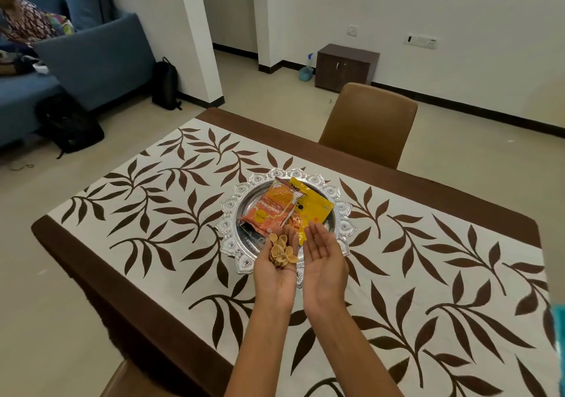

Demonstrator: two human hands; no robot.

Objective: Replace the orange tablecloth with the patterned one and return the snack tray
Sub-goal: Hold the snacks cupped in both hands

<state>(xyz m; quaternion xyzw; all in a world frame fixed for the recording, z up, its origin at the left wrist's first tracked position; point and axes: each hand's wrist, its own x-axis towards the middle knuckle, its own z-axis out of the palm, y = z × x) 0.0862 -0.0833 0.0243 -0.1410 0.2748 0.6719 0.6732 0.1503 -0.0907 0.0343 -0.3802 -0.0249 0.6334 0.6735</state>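
Left hand (pixel 276 270) cups loose shell snacks (pixel 281 251) palm-up, right hand (pixel 324 262) flat and empty beside it, silver snack tray (pixel 232 201) directly at twelve o'clock, probably tipping there.

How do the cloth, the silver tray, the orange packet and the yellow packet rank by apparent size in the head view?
1. Cloth
2. Silver tray
3-4. Orange packet and yellow packet: too alike, overlapping.

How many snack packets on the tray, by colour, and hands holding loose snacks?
Orange packet: 1
Yellow packet: 1
Hands holding loose snacks: 1, the left hand; the right hand holds none
Total packets on the silver tray: 2
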